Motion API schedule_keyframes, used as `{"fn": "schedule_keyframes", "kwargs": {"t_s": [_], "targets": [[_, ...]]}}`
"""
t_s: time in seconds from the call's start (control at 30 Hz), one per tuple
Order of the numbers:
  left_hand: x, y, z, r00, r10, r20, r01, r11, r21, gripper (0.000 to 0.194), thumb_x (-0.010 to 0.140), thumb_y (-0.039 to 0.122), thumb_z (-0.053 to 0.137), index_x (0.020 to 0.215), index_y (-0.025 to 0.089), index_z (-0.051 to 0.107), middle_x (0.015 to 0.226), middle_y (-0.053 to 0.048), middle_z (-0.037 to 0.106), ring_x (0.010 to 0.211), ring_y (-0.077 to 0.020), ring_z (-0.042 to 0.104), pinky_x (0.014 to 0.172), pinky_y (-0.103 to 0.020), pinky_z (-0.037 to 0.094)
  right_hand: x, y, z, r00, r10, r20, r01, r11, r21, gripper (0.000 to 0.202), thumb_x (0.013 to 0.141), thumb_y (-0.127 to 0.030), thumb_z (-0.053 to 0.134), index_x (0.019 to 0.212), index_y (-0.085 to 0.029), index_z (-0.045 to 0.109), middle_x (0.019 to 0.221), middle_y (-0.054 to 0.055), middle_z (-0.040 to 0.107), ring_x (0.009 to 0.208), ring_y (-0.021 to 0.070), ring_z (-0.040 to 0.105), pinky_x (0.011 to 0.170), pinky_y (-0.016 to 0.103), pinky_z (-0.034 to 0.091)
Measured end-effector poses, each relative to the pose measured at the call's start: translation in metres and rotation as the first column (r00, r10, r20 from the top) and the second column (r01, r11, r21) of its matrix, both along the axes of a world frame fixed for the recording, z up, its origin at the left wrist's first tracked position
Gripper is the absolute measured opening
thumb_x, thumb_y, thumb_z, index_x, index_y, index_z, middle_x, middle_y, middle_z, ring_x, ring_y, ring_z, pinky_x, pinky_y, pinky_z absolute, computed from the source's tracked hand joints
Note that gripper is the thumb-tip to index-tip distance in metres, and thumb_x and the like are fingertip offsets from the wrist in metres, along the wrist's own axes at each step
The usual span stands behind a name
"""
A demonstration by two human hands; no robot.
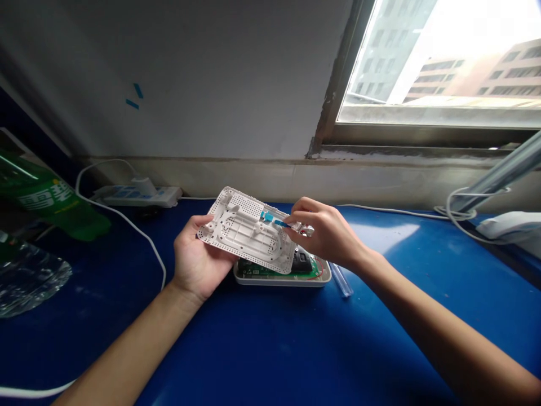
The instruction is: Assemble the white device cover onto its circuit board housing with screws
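Note:
A white perforated plastic cover (249,230) is tilted with its ribbed inside toward me. My left hand (200,256) is closed on its left edge, thumb on top and fingers underneath. Along the cover's upper right side lies blue tape (268,216). My right hand (323,228) is closed in a pinch on the end of a blue tape strip, beside a small whitish part that I cannot make out clearly. Below the cover rests a shallow white casing (283,283) with a green circuit board (262,272), a black component (302,261) and a thin red wire, partly hidden by the cover.
A clear plastic rod (341,282) lies right of the casing on the blue table (270,349). Green bottle (51,192) and clear bottle (31,276) occupy the left. Behind are a power strip (164,197) and white cables. A metal arm (499,169) rises at right.

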State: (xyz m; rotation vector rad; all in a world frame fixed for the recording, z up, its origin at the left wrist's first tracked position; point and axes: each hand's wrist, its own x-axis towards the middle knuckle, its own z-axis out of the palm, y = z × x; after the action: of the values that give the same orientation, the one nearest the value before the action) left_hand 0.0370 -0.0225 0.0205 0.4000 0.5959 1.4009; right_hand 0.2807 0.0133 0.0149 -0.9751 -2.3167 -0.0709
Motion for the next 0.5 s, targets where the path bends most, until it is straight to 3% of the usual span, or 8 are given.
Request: {"fn": "schedule_keyframes", "kwargs": {"t_s": [0.2, 0.37, 0.5], "targets": [[-0.0015, -0.0003, -0.0010, 1.000, -0.018, 0.011, 0.018, 0.999, 0.029, 0.053, 0.086, 0.028, 0.054, 0.136, 0.016, 0.065, 0.117, -0.012, 0.077, 0.112, -0.0369, 0.072, 0.098, -0.054, 0.058, -0.0036, 0.0016, -0.0044, 0.998, 0.023, -0.062, -0.018, 0.997, 0.077, 0.011, 0.096, -0.020, 0.067, 0.094, -0.018, 0.077, 0.094, 0.007, 0.064, 0.077, 0.0172, 0.058, 0.067, 0.030, 0.046], [-0.0028, -0.0002, -0.0026, 0.999, -0.032, 0.021, 0.031, 0.999, 0.034, 0.052, 0.086, 0.029, 0.053, 0.136, 0.016, 0.066, 0.115, -0.011, 0.078, 0.112, -0.0364, 0.072, 0.097, -0.052, 0.059, -0.0049, 0.0008, -0.0061, 0.991, 0.044, -0.130, -0.040, 0.999, 0.033, 0.009, 0.097, -0.020, 0.068, 0.095, -0.017, 0.076, 0.093, 0.007, 0.062, 0.075, 0.0166, 0.056, 0.066, 0.030, 0.046], [-0.0026, -0.0003, -0.0022, 0.999, -0.044, 0.009, 0.044, 0.999, 0.023, 0.053, 0.085, 0.030, 0.054, 0.134, 0.016, 0.067, 0.113, -0.012, 0.078, 0.112, -0.0372, 0.072, 0.096, -0.053, 0.059, -0.0076, 0.0009, -0.0060, 0.981, 0.032, -0.193, -0.031, 0.999, 0.011, 0.009, 0.093, -0.021, 0.073, 0.084, -0.017, 0.074, 0.086, 0.004, 0.061, 0.071, 0.0153, 0.055, 0.065, 0.029, 0.045]]}}
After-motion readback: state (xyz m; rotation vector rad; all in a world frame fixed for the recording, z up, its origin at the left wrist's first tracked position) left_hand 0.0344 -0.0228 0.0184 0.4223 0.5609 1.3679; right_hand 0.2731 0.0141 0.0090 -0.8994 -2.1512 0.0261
